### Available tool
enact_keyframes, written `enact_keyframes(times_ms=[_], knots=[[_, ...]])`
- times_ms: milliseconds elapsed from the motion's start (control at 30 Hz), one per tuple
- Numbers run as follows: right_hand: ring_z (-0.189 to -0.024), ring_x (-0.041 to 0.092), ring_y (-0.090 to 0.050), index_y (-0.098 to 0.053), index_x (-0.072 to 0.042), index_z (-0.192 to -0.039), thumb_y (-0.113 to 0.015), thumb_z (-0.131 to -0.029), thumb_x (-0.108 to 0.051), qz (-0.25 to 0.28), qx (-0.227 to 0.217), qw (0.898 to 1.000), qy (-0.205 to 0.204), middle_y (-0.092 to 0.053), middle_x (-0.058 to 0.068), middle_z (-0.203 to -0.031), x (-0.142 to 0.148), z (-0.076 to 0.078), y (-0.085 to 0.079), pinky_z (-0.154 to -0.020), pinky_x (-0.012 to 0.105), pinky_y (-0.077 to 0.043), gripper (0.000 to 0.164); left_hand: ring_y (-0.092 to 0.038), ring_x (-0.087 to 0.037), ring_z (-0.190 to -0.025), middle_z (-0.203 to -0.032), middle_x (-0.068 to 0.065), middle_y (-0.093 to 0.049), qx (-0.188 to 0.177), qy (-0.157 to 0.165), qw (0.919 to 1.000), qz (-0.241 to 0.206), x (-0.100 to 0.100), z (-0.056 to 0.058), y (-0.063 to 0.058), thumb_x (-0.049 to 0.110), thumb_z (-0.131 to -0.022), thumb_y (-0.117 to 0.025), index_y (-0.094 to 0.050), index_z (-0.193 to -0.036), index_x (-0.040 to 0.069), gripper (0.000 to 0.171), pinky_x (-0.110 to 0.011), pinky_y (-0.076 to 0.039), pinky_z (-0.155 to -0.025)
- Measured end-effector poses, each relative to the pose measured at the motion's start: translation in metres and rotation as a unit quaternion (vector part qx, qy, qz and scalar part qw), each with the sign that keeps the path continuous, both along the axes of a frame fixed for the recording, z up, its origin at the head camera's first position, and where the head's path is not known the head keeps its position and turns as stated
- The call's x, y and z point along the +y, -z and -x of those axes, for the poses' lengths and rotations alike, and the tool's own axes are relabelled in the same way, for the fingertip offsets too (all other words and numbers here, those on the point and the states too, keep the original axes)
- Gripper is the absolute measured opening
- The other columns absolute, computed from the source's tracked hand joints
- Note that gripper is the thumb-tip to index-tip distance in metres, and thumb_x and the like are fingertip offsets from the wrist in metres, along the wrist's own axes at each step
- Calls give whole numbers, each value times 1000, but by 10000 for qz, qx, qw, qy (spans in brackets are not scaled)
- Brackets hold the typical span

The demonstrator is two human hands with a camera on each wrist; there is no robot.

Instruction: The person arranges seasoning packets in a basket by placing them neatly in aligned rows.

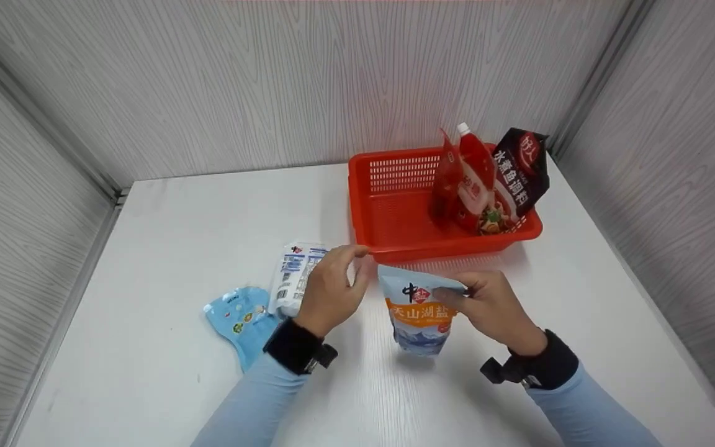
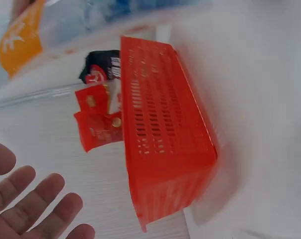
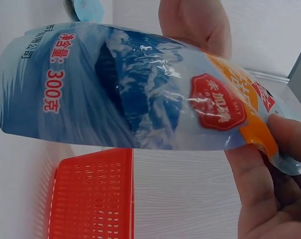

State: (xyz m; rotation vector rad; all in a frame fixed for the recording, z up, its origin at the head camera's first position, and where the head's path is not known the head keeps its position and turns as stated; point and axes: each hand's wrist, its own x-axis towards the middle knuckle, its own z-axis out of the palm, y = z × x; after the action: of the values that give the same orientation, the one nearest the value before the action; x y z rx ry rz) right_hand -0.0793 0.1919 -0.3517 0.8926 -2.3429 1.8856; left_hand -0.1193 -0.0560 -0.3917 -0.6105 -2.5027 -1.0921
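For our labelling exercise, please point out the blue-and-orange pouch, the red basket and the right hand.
Blue-and-orange pouch (image 1: 421, 313), head view: orange band.
Red basket (image 1: 429, 251), head view: front wall.
Right hand (image 1: 493, 307), head view: back of hand.

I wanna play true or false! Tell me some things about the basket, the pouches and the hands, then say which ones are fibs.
1. The right hand holds the Tianshan lake salt pouch. True.
2. The white-capped red pouch is in the basket. True.
3. The basket is green. False: it is red.
4. The salt pouch is inside the basket. False: the right hand holds it outside.
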Motion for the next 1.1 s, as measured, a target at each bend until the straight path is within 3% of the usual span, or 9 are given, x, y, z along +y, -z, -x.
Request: enact_keyframes(times_ms=[67,167,367,600,733,833,933,1033,1100], knots=[[-104,22,-59,-62,-15,-120,-62,-84,3,-14,-40,10000,18,-62,3,-114,0,0,0,-81,38,-49,40,-52,-10,-101,-107,3,-60,303,-39,9977,602,5,13,3,24,-90,-53,-58,-114,13,26,-27,-43,-89],[-105,21,-58,-61,-15,-121,-62,-83,2,-16,-42,10000,48,-61,2,-116,0,1,1,-81,37,-49,41,-49,-13,-102,-108,1,-56,514,78,9873,1499,11,33,11,20,-87,-56,-56,-117,12,31,-27,-39,-93],[-104,22,-59,-62,-15,-120,-62,-84,1,-11,-3,9999,120,-62,4,-115,1,4,1,-79,37,-49,40,-49,-16,-104,-113,2,-57,613,182,9622,2647,21,61,28,45,-84,-59,-54,-120,15,48,-37,-29,-102],[-98,26,-60,-63,-12,-118,-64,-83,1,2,132,9996,258,-63,4,-111,4,9,-1,-76,37,-51,38,-55,-18,-104,-109,2,-63,78,257,9570,2890,35,78,41,51,-88,-48,-58,-113,18,42,-42,-14,-108],[-98,25,-60,-63,-11,-118,-64,-82,3,0,275,9993,255,-63,4,-111,3,11,-5,-76,38,-51,38,-58,-18,-98,-101,2,-66,60,139,9484,3166,40,83,44,51,-90,-45,-60,-107,18,40,-42,-15,-108],[-99,24,-60,-64,-10,-116,-64,-82,3,-12,400,9989,226,-63,3,-111,1,14,-11,-77,38,-51,37,-59,-18,-95,-98,3,-67,96,72,9433,3316,42,87,46,49,-88,-50,-59,-104,20,35,-41,-15,-107],[-97,24,-61,-65,-6,-114,-64,-81,4,-40,529,9984,203,-64,4,-109,0,17,-18,-76,37,-51,34,-59,-16,-94,-100,5,-67,10,5,9452,3266,43,91,51,48,-85,-55,-60,-107,23,34,-41,-14,-107],[-95,24,-62,-65,-2,-112,-64,-80,5,-73,649,9976,219,-65,5,-107,-1,20,-26,-76,37,-51,33,-57,-15,-99,-101,5,-66,-360,-164,9540,2971,44,94,55,43,-86,-56,-62,-112,23,33,-37,-10,-108],[-92,22,-63,-66,-2,-109,-66,-79,4,-166,758,9963,362,-67,5,-103,0,23,-32,-74,36,-52,30,-57,-16,-100,-99,3,-67,-458,-272,9525,2998,45,94,56,36,-89,-54,-63,-112,20,30,-35,-9,-108]])
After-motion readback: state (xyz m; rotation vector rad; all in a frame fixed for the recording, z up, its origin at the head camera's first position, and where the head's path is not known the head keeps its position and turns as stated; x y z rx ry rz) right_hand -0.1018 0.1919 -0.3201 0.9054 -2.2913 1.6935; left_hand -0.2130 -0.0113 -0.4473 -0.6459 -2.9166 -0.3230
